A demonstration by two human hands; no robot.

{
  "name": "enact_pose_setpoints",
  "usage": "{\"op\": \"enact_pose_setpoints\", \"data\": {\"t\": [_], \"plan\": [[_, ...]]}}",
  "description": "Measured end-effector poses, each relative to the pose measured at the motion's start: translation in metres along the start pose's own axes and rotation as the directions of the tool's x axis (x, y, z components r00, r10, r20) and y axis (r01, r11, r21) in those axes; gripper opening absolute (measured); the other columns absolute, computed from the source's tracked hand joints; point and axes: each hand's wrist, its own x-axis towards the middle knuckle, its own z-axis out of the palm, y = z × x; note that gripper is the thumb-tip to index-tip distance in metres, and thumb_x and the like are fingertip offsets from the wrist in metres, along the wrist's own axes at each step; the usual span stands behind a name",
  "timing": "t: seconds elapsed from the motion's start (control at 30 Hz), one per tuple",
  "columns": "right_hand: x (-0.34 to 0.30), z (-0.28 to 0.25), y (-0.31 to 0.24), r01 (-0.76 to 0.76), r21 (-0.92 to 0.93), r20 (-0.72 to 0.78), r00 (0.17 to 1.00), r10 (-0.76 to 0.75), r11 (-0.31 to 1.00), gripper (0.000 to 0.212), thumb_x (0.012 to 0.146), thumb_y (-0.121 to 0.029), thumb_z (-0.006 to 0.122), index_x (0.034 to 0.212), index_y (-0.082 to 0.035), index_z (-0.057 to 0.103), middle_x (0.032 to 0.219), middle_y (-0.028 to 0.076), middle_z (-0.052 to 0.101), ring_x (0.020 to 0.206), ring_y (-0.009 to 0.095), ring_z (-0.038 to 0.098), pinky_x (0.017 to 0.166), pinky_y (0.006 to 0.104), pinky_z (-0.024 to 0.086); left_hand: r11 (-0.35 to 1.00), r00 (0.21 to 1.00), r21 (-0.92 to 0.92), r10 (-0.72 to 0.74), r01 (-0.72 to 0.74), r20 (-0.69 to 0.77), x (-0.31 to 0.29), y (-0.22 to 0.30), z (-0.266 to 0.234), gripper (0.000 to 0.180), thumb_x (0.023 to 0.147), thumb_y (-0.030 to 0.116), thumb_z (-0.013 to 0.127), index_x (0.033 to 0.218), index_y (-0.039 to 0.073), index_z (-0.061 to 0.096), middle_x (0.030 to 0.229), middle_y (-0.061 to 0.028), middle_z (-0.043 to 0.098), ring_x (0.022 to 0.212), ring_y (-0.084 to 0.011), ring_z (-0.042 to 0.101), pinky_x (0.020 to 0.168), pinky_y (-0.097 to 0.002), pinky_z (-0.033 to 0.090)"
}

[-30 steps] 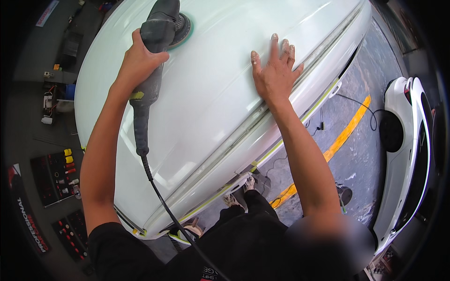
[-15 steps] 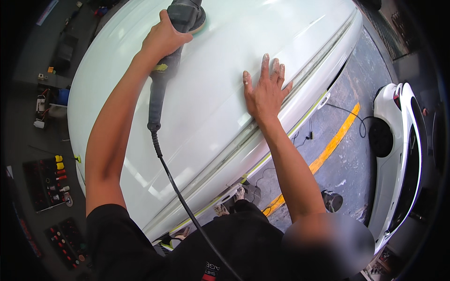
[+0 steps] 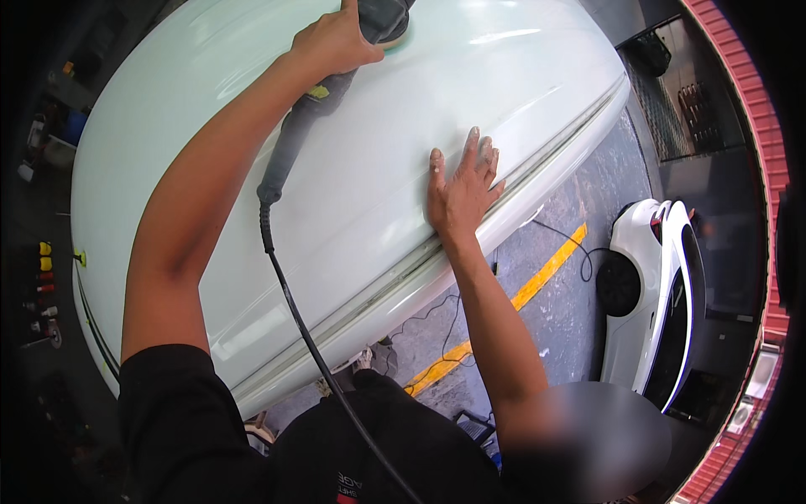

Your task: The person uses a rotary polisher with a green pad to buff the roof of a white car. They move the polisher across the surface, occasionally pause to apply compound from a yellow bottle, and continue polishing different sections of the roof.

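Note:
My left hand (image 3: 334,42) is wrapped round the front part of a black power polisher (image 3: 284,155), near its head. The round pad (image 3: 395,39) of the polisher lies at the glossy white car roof (image 3: 361,193); the upper edge of the picture cuts off part of the head. From the rear of the handle a black cord (image 3: 295,315) runs down across the roof and over my dark shirt. My right hand (image 3: 462,193) rests flat on the roof beside its trim strip, fingers spread, with whitish residue on the fingertips. Nothing is in it.
A second white car (image 3: 651,294) stands on the grey floor at the right, past a yellow floor line (image 3: 546,269). Thin cables (image 3: 437,336) lie on that floor. Hand tools (image 3: 46,286) hang or lie at the far left. A red corrugated edge (image 3: 760,151) curves along the right.
The polisher and my left hand have moved right and farther forward over the roof. My right hand stays flat on the roof. The view has shifted, showing more on the right.

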Motion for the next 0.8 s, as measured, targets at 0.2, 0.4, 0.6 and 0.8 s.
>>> {"op": "enact_pose_setpoints", "data": {"t": [0.2, 0.4, 0.6, 0.8], "plan": [[-0.002, 0.007, -0.002, -0.007, -0.011, -0.002, 1.0, 0.007, 1.0, 0.083, 0.106, -0.057, 0.05, 0.17, -0.01, 0.024, 0.172, 0.025, 0.028, 0.162, 0.041, 0.019, 0.125, 0.0718, 0.011, 0.995, 0.994, 0.047, 0.089, -0.092, 0.067, 0.008, -0.005, -0.007, 0.116, 0.077, 0.039, 0.081, 0.161, -0.014, 0.021, 0.12, -0.0343, 0.071, 0.111, -0.0448, 0.072, 0.096, -0.0474, 0.059], [0.0, 0.01, 0.004, -0.009, -0.013, -0.021, 1.0, 0.009, 1.0, 0.084, 0.106, -0.058, 0.05, 0.17, -0.01, 0.023, 0.172, 0.024, 0.028, 0.162, 0.04, 0.019, 0.126, 0.0706, 0.012, 0.991, 0.989, 0.078, 0.105, -0.113, 0.102, -0.062, -0.037, -0.022, 0.112, 0.078, 0.037, 0.08, 0.161, -0.013, 0.024, 0.116, -0.0342, 0.072, 0.107, -0.0446, 0.073, 0.093, -0.0484, 0.06], [-0.002, 0.004, -0.003, 0.004, 0.009, -0.026, 1.0, -0.003, 1.0, 0.085, 0.106, -0.059, 0.049, 0.17, -0.009, 0.023, 0.173, 0.024, 0.028, 0.162, 0.04, 0.019, 0.126, 0.0693, 0.013, 0.994, 0.936, 0.038, -0.111, 0.104, 0.333, -0.147, -0.078, -0.113, 0.106, 0.08, 0.032, 0.079, 0.16, -0.009, 0.023, 0.106, -0.0311, 0.073, 0.098, -0.0432, 0.074, 0.085, -0.0469, 0.06], [-0.003, 0.007, 0.0, 0.028, 0.029, -0.035, 0.999, -0.027, 0.999, 0.086, 0.106, -0.062, 0.048, 0.17, -0.01, 0.024, 0.173, 0.024, 0.028, 0.162, 0.04, 0.02, 0.126, 0.0691, 0.014, 0.993, 0.941, -0.028, -0.101, 0.116, 0.322, -0.16, -0.1, -0.107, 0.105, 0.079, 0.032, 0.079, 0.16, -0.007, 0.024, 0.106, -0.0316, 0.072, 0.097, -0.0432, 0.074, 0.083, -0.0467, 0.06]]}}
